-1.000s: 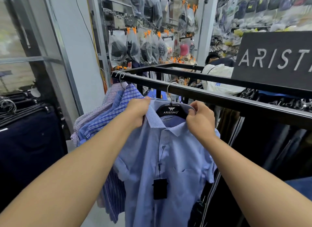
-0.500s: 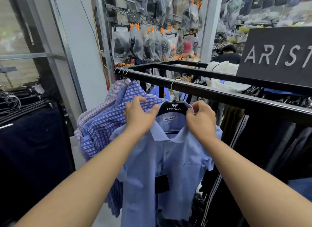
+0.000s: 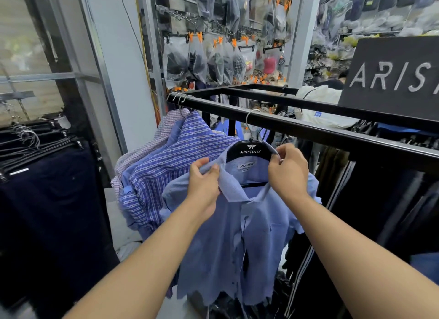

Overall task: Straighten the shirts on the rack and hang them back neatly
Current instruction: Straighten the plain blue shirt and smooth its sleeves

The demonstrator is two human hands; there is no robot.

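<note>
A light blue short-sleeved shirt (image 3: 256, 228) hangs on a black hanger (image 3: 249, 150) hooked over the black rack rail (image 3: 308, 131). My left hand (image 3: 204, 185) pinches the left side of its collar between thumb and fingers. My right hand (image 3: 287, 171) grips the right side of the collar by the hanger's shoulder. A dark price tag dangles down the shirt's front. To the left, a blue checked shirt (image 3: 171, 166) and a pale checked shirt (image 3: 152, 145) hang bunched at the rail's end.
Dark trousers (image 3: 52, 212) fill a rack on the left. More dark garments (image 3: 392, 212) hang under the rail on the right. A black brand sign (image 3: 392, 76) stands on the rack. Bagged goods hang on the far wall, and a person bends behind the rack.
My left hand went from lying over the shirt's left shoulder to pinching the left collar. My right hand stayed at the right collar. The shirt has swung slightly to the right.
</note>
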